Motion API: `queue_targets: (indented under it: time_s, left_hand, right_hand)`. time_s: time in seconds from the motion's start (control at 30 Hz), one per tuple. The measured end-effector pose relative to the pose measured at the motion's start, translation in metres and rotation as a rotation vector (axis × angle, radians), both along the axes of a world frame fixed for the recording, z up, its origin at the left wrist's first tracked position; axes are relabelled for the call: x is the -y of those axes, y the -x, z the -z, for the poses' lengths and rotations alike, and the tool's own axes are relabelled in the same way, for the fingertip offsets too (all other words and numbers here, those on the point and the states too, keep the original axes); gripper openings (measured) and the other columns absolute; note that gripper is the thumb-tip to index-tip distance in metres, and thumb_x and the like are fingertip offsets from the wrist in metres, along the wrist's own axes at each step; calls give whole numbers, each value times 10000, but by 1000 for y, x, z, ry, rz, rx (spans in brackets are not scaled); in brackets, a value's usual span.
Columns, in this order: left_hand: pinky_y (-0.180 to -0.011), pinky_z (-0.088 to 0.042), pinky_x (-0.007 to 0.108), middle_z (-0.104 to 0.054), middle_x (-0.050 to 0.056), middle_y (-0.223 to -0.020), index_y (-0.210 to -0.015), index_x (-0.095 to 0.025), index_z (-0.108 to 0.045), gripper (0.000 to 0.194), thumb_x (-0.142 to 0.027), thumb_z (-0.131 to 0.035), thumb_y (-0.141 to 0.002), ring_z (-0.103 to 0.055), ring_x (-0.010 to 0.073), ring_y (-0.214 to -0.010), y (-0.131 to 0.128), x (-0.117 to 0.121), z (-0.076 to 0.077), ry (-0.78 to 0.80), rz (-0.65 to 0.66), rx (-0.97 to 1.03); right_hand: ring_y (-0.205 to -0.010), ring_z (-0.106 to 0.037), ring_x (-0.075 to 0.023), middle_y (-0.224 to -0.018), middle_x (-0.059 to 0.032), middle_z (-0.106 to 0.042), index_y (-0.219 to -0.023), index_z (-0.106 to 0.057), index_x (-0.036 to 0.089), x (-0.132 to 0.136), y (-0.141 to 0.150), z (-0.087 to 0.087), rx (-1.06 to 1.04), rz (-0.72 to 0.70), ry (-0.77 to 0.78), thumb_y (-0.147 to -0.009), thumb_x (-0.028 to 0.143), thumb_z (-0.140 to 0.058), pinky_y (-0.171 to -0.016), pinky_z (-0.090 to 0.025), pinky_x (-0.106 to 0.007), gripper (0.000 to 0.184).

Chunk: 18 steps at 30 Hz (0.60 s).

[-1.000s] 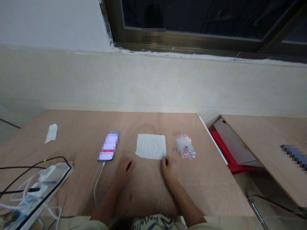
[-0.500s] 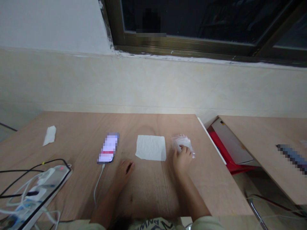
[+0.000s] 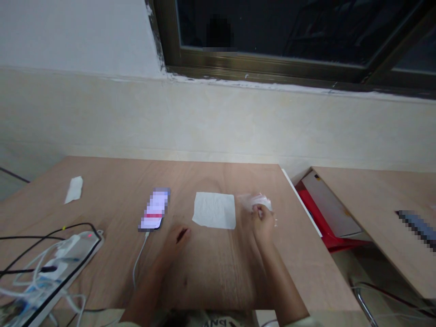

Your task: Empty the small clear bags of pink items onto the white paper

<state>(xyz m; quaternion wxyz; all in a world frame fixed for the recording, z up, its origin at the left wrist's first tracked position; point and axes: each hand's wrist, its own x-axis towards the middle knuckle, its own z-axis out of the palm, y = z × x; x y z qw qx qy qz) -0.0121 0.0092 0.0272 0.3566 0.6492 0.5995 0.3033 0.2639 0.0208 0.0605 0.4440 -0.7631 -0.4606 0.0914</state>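
Note:
My right hand (image 3: 264,222) has its thumb and fingers pinched on a clear plastic bag (image 3: 244,200), whose blurred film reaches out to the left of the fingertips. Just behind the hand lies a small pile of clear plastic bags (image 3: 263,200), partly covered by my fingers. My left hand (image 3: 177,238) rests on the table in a loose fist, with nothing showing in it. Between the two hands, a little farther back, a creased white sheet of paper (image 3: 214,210) lies flat.
A phone (image 3: 154,210) with a lit screen lies left of the paper, a white cable (image 3: 138,259) plugged into it. At the left stands a power strip (image 3: 80,250) tangled with cords. A white scrap (image 3: 74,190) lies behind it. A gap with a red object (image 3: 315,215) separates the second table (image 3: 368,195).
My right hand has closed from loosely spread fingers into a pinch and moved slightly right, drawing film out leftward from the pile. My left hand stays in place.

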Motion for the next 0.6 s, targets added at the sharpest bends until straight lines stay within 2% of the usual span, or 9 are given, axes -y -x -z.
queue_targets:
  time_s: [0.07, 0.17, 0.23, 0.3, 0.43, 0.53, 0.6]
  left_hand:
    - [-675, -480, 327, -643, 67, -837, -892, -158, -601, 268, -351, -456, -774, -579, 205, -759, -5, -6, -13, 40, -12, 84]
    - [-674, -480, 299, -626, 83, -976, -1034, -163, -573, 350, -363, -481, -762, -578, 187, -798, -15, -17, -38, -6, 88, 133]
    - [-717, -469, 287, -641, 62, -949, -1010, -186, -598, 312, -352, -471, -778, -584, 172, -816, -21, -24, -52, 0, 219, 143]
    - [-727, -459, 272, -663, 42, -882, -905, -193, -645, 254, -331, -474, -778, -593, 166, -812, -24, -28, -61, 41, 312, 155]
    - [-667, -457, 252, -667, 25, -787, -786, -181, -662, 218, -322, -499, -751, -598, 162, -746, -19, -29, -65, 123, 336, 153]
    - [-625, -444, 244, -637, 4, -700, -726, -175, -631, 201, -327, -501, -745, -573, 148, -675, -14, -28, -66, 151, 330, 137]
    - [-595, -429, 234, -606, -11, -652, -701, -172, -601, 193, -327, -496, -747, -550, 134, -632, -15, -27, -69, 153, 309, 155]
  right_hand:
    - [-679, -517, -192, -731, -79, -574, -788, -597, 136, 6, 12, -8, -211, -157, -22, -769, 363, -412, -626, -412, -321, 293]
    - [-567, -519, -149, -686, -39, -556, -763, -587, 155, 13, 34, -16, -426, -405, 64, -763, 394, -435, -526, -426, -271, 284]
    - [-577, -524, -147, -681, -33, -562, -753, -597, 161, 15, 46, -17, -438, -520, 113, -751, 382, -461, -511, -428, -256, 260]
    - [-595, -528, -151, -684, -33, -574, -741, -601, 163, 15, 54, -15, -421, -589, 145, -751, 376, -466, -503, -432, -249, 252]
    - [-608, -539, -157, -714, -37, -589, -739, -589, 171, 11, 59, -12, -398, -657, 208, -788, 378, -416, -532, -448, -269, 274]
    - [-794, -533, -202, -817, -58, -583, -799, -571, 186, 12, 66, -17, -243, -515, 104, -744, 361, -492, -703, -444, -331, 200]
    - [-879, -497, -215, -874, -68, -559, -840, -543, 184, 16, 75, -23, -169, -404, 13, -714, 359, -537, -782, -408, -356, 216]
